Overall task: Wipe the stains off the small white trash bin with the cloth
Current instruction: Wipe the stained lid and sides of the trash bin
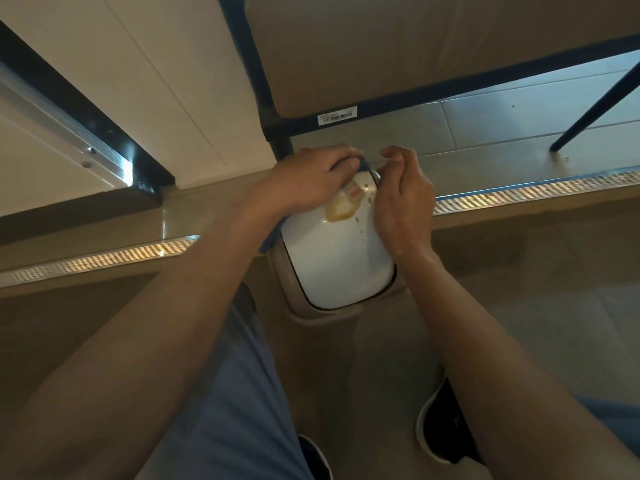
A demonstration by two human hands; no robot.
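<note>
One small white plastic trash bin [337, 258] with a beige rim stands on the tiled floor [519, 123], just beside a step edge, bearing one large yellowish stain [341, 213] and several small brown spots. One blue cloth [362, 164] lies bunched under the left hand [311, 181], whose curled fingers form a grip pressing it on the bin's far end. The right hand [403, 199] rests against the bin's right side, fingers curled; whether its grip pinches anything is unclear.
</note>
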